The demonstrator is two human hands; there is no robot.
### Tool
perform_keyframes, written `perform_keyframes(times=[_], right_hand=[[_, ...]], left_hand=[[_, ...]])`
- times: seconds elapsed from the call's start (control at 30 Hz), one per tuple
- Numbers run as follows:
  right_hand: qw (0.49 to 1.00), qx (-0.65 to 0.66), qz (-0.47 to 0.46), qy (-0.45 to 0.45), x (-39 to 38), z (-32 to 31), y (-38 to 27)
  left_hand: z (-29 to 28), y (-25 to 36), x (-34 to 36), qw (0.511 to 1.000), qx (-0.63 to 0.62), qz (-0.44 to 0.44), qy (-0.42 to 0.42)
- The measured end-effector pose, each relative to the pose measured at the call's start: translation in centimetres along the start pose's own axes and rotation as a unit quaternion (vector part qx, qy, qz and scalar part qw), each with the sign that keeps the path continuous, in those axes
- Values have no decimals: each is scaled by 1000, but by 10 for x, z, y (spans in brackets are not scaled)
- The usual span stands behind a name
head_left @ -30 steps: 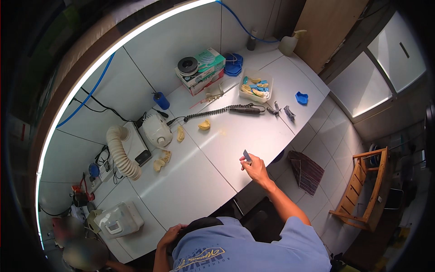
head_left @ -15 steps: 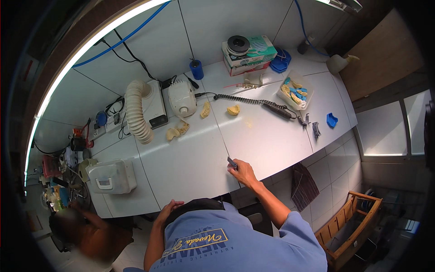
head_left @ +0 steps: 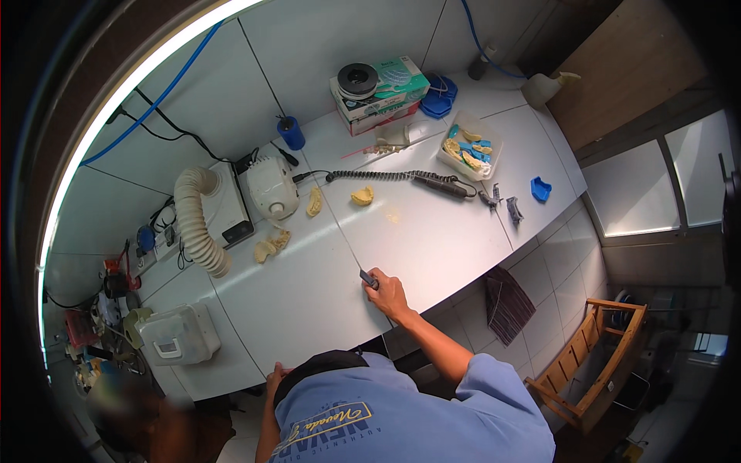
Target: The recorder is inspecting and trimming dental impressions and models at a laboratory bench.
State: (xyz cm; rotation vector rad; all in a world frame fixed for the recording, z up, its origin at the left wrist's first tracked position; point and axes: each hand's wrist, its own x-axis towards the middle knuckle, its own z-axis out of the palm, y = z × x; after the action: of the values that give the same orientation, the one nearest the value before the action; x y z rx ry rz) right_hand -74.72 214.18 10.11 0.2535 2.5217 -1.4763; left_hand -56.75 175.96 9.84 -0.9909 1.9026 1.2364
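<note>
Pale tiled wall (head_left: 340, 38) rises behind your white tabletop (head_left: 324, 301), which runs slantwise across the view, its far end toward the upper right. On the floor to your right is a wooden frame (head_left: 627, 339). Toward the left of the tabletop stands a white machine (head_left: 230, 204) with a ribbed hose, and nearer your left side sits a clear-lidded case (head_left: 181, 336). Against the wall are stacked boxes (head_left: 401, 81); just beside the machine is a rounded white motor unit (head_left: 272, 189). An open tub (head_left: 496, 147) at the far right holds yellow and blue pieces.

Your right hand (head_left: 386, 295) grips a grey tool near the front edge, its tip pointing away from you. Your left hand (head_left: 276, 378) is at that edge, partly hidden behind your head; you cannot tell how its fingers stand. Beyond, a dark handpiece (head_left: 440, 186) lies on its coiled cord's end, near the tub. Smaller are the blue mould (head_left: 540, 190), right of the tub, and the yellow cast (head_left: 363, 196), below the cord. Smallest is that grey tool (head_left: 369, 279), over the tabletop near a seam; whether it touches is unclear.
</note>
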Motion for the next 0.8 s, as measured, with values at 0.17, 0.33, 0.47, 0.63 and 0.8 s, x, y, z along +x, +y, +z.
perform_keyframes(times=[0.17, 0.33, 0.47, 0.63, 0.8], right_hand=[[1000, 20, 10, 17, 2, 1, -4], [1000, 25, 4, 15, 2, 0, -4], [1000, 16, 7, 19, 3, -2, -5], [999, 13, -9, 40, 5, 2, -1], [998, -21, 51, -42, 5, -8, -35]], left_hand=[[-4, 15, -4, 998, 53, 28, -15], [-1, 19, -5, 1000, 26, 6, -12], [0, 9, 1, 1000, 12, 26, -4], [0, 6, 9, 999, -42, -10, -12], [-3, 5, 2, 999, -36, -5, 14]])
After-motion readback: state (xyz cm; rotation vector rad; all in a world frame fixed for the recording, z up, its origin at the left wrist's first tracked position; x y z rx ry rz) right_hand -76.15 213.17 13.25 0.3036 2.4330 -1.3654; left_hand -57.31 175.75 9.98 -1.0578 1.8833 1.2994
